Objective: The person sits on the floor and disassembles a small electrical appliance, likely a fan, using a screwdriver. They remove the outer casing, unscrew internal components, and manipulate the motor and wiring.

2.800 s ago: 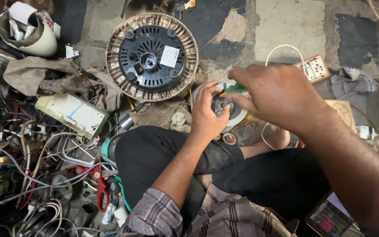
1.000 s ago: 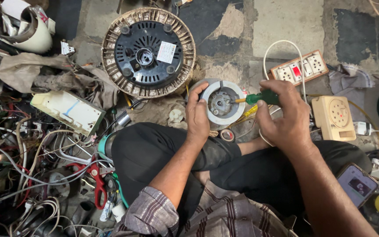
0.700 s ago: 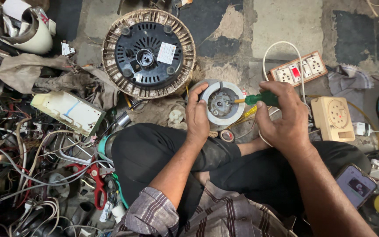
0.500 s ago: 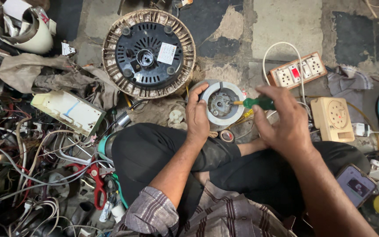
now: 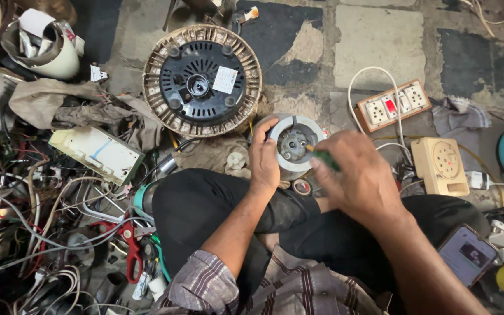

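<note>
Left hand (image 5: 263,160) steadies round motor part (image 5: 294,142) — right hand (image 5: 360,178) drives screwdriver (image 5: 322,156).

The right hand (image 5: 360,178) hides most of the green screwdriver (image 5: 324,158).

We record the round part (image 5: 294,143) as white plastic about a dull grey metal core. The screwdriver (image 5: 325,158) handle is glossy green plastic. At ten o'clock, the large disc (image 5: 202,81) shows matt black plastic, its rim grimy. At two o'clock, the socket strip (image 5: 393,105) is smooth cream plastic. The floor (image 5: 380,41) is rough, worn stone.
</note>
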